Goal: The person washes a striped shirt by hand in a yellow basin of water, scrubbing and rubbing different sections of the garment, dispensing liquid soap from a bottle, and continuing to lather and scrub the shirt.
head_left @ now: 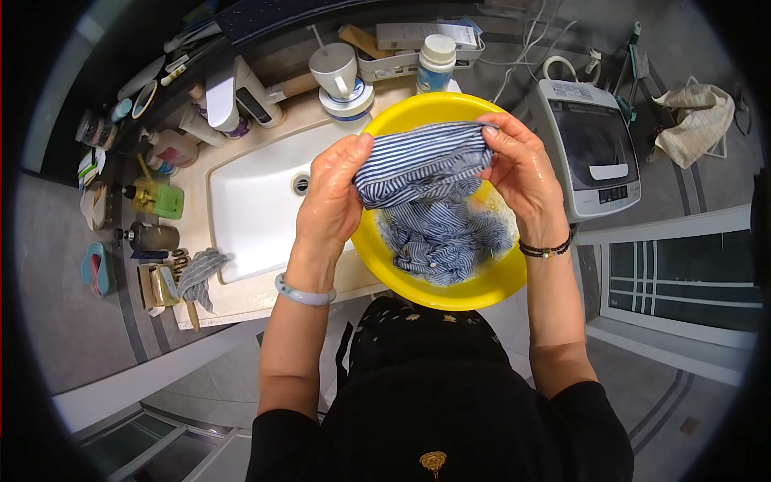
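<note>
A wet blue-and-white striped cloth [426, 154] is stretched between my two hands above a yellow basin [450, 299]. My left hand [331, 189], at the cloth's left end, pinches it with the thumb on top. At the right end, my right hand [522, 165] grips the upper corner between thumb and fingers. The rest of the striped fabric lies bunched in sudsy water inside the basin, below the held part. Both hands look wet.
Left of the basin is a white sink [249, 209]. Bottles, a green soap bottle [165, 198] and a grey rag [201, 277] line its left side. A white mug [333, 68] and a white-capped jar [436, 64] stand behind. A washing machine [590, 145] is at the right.
</note>
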Tool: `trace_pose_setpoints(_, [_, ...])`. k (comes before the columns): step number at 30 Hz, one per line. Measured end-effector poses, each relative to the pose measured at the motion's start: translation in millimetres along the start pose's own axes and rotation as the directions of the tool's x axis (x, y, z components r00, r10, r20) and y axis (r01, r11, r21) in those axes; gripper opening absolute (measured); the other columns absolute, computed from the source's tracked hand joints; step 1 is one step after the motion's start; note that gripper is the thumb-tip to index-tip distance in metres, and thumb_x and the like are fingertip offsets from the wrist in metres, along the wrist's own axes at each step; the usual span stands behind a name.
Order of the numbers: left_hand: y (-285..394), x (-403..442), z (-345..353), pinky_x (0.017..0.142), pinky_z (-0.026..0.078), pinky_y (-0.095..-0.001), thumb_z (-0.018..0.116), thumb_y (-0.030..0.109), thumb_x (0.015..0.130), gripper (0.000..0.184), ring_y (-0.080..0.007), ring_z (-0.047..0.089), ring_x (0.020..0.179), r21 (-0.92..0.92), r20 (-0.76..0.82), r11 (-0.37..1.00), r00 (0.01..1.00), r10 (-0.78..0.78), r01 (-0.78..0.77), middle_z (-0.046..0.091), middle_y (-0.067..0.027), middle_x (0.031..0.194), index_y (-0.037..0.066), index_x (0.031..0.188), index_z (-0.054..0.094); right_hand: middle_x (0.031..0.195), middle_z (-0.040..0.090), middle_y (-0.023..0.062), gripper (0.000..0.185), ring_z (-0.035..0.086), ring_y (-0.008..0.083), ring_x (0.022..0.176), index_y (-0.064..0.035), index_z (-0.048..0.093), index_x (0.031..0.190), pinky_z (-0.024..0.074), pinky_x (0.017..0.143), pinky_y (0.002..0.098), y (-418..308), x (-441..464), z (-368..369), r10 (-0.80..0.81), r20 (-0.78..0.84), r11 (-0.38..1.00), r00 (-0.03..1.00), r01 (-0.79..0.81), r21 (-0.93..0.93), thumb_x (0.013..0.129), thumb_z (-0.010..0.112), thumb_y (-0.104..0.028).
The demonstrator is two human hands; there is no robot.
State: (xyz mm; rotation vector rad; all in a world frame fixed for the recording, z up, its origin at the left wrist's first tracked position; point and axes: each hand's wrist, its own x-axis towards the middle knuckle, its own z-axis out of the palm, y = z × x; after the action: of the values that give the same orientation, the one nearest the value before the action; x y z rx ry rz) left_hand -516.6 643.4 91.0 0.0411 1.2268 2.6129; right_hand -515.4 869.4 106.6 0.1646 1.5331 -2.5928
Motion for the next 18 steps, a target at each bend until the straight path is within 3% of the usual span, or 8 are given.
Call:
trace_pose_setpoints(4, [-4,-3,-2,0.066,0.049,-0.0218,0.065,0.013,0.083,0.015,-0.0107,0.060,0.069,0.107,0.043,0.994,0.999,-0.023,0.019,0.065,-0.0067,0.083,0.000,0.086,0.058,0.074,0.062,0.0038,0.010,0.059,0.0080,0.058,-0.0001,0.060,0.085,0.0506,0.051,0.0185,2,2,2,0.012,-0.023,0.994,1.000,-0.010,0.107,0.086,0.060,-0.010])
trace_pose_setpoints(6, [-12,-1,-8,0.063,0.047,-0.0192,0.067,0.008,0.079,0.014,-0.0075,0.058,0.065,0.330,-0.010,0.944,1.000,-0.004,0.007,0.062,-0.0034,0.074,0.005,0.080,0.053,0.070,0.061,0.0033,0.013,0.057,0.0074,0.053,-0.0003,0.059,0.082,0.0491,0.047,0.0178,6,5,-1,0.000,-0.049,0.995,0.999,0.005,0.098,0.087,0.060,-0.012])
trace_pose_setpoints(7, [-14,0,-8,0.063,0.047,-0.0192,0.067,0.008,0.079,0.014,-0.0075,0.058,0.065,0.328,-0.009,0.945,1.000,-0.008,0.010,0.062,-0.0034,0.074,0.005,0.080,0.053,0.068,0.060,0.0027,0.015,0.054,0.0070,0.050,-0.0008,0.059,0.081,0.0466,0.043,0.0181,8,6,-3,-0.004,-0.060,0.999,0.998,0.006,0.037,0.087,0.061,-0.014])
trace_pose_setpoints(9, [-16,2,-5,0.063,0.047,-0.0187,0.068,0.011,0.079,0.017,-0.0074,0.059,0.067,0.577,-0.108,0.817,0.991,0.084,-0.006,0.062,-0.0039,0.074,0.004,0.084,0.053,0.066,0.059,0.0022,0.017,0.052,0.0067,0.047,-0.0012,0.059,0.079,0.0442,0.039,0.0183,9,9,-5,-0.005,-0.070,1.000,0.998,0.003,-0.025,0.087,0.061,-0.016])
trace_pose_setpoints(11, [-12,0,7,0.063,0.047,-0.0183,0.068,0.013,0.079,0.021,-0.0076,0.059,0.070,0.549,-0.104,0.835,0.994,0.019,0.041,0.063,-0.0047,0.077,0.002,0.090,0.054,0.064,0.057,0.0016,0.018,0.050,0.0061,0.043,-0.0020,0.058,0.078,0.0393,0.035,0.0179,9,12,-6,-0.026,-0.114,0.998,0.993,0.019,-0.067,0.086,0.062,-0.018])
trace_pose_setpoints(13, [-14,1,14,0.064,0.047,-0.0180,0.068,0.015,0.079,0.025,-0.0078,0.060,0.073,0.522,-0.098,0.848,0.994,-0.045,0.089,0.064,-0.0054,0.080,0.001,0.095,0.054,0.065,0.057,0.0013,0.018,0.051,0.0062,0.046,-0.0027,0.058,0.078,0.0404,0.036,0.0183,9,14,-9,-0.039,-0.109,0.991,0.993,0.025,-0.128,0.085,0.063,-0.018])
trace_pose_setpoints(15, [-23,7,11,0.066,0.047,-0.0184,0.068,0.018,0.080,0.036,-0.0092,0.060,0.080,0.532,0.062,0.844,0.992,-0.112,0.061,0.064,-0.0078,0.090,0.000,0.108,0.054,0.066,0.057,0.0009,0.017,0.052,0.0064,0.049,-0.0033,0.058,0.078,0.0415,0.038,0.0188,9,12,-6,-0.049,-0.104,0.983,0.993,0.030,-0.183,0.085,0.063,-0.018])
trace_pose_setpoints(18, [-23,16,16,0.072,0.048,-0.0204,0.071,0.023,0.077,0.047,-0.0106,0.060,0.083,0.642,0.128,0.762,0.969,-0.211,0.081,0.062,-0.0058,0.097,0.000,0.114,0.053,0.080,0.062,0.0028,0.016,0.058,0.0095,0.071,-0.0025,0.062,0.091,0.0488,0.055,0.0232,-2,0,13,-0.020,0.198,0.906,0.980,0.102,-0.411,0.084,0.063,-0.017])
